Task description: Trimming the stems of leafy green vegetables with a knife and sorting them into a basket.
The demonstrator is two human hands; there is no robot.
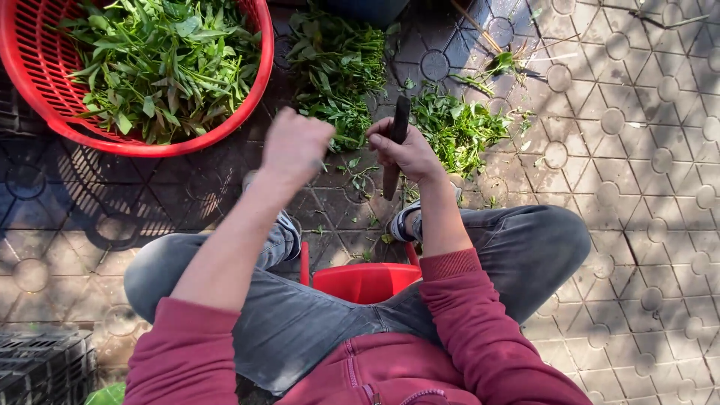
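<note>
Two hands are at work over the paved ground w/ loose greens all around. Right hand (405,152) is closed round a dark knife (396,146), held roughly upright, blade end up, grip near the middle/lower part. Left hand (294,145) is curled shut into a fist; can't tell if it pinches a stem, nothing clearly shows in it.

Knife looks stiff, slim and light; judged best held by the lower handle end, fingers off the edge. Leafy greens are soft, limp, light, prob. bruise easily, so take by the stalks in a loose bunch, not by the leaves.

Cut greens lie in a pile (459,127) just beyond the knife, another heap (336,64) near the left hand. Red plastic basket (255,90), top left, is heaped w/ more leaves. Person sits on a low red stool (365,281), knees apart, grey jeans, dark red hoodie. Black crate (41,367) at bottom left.
</note>
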